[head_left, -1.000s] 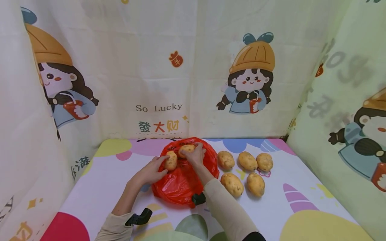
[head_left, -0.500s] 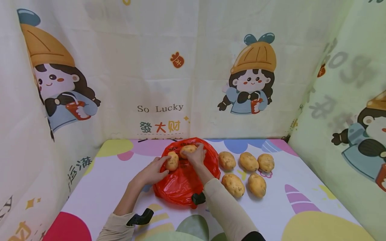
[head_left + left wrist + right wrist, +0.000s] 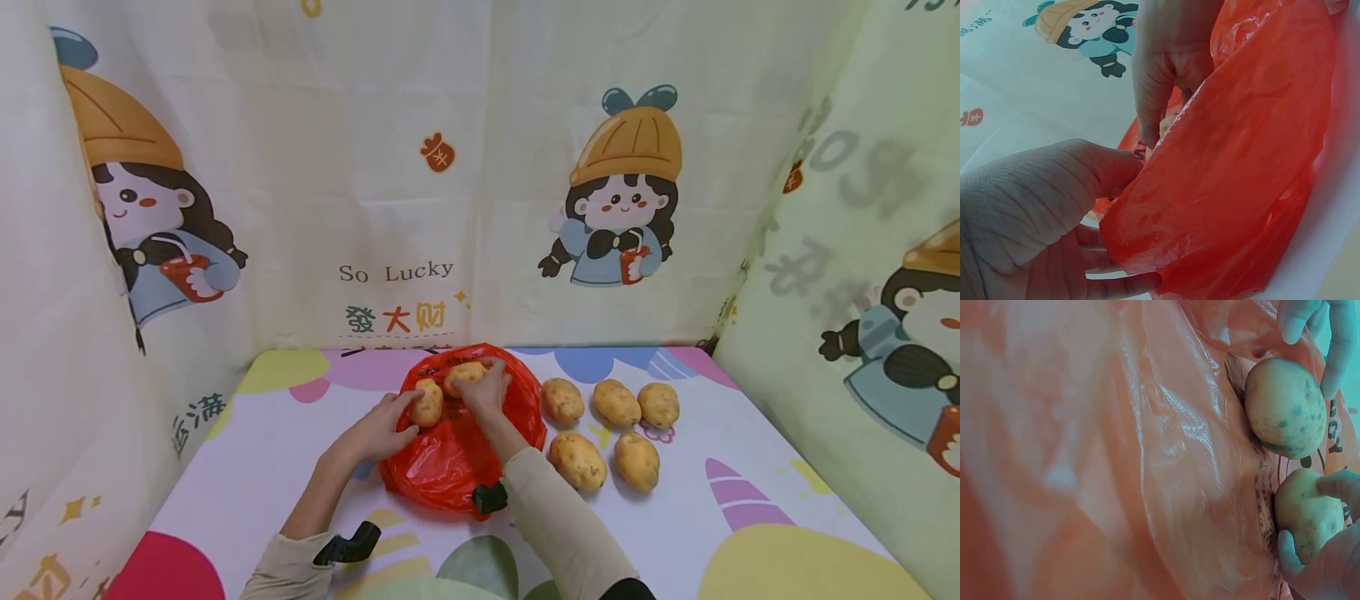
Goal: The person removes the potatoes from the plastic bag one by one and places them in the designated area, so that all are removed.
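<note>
A red plastic bag [image 3: 442, 462] lies spread on the table with its mouth facing up. Inside it, near the back, are two potatoes. My right hand [image 3: 483, 387] grips the rear potato [image 3: 462, 377], thumb and finger on either side in the right wrist view. Beside it my left hand [image 3: 378, 427] reaches over the bag's left rim to the other potato [image 3: 1288, 407]. One left finger touches that potato's side, while the left thumb stands a little apart from it. In the left wrist view the bag's rim partly hides the left fingers [image 3: 1107, 261].
Several loose potatoes [image 3: 617, 402] lie right of the bag, one close against its edge. A patterned cloth [image 3: 420, 542] covers the table. Printed curtains [image 3: 495, 208] stand behind it and at both sides. Dark wrist mounts [image 3: 348, 543] stick out from both sleeves.
Both hands, the bag and the potatoes keep their places. Only the head view shifts slightly.
</note>
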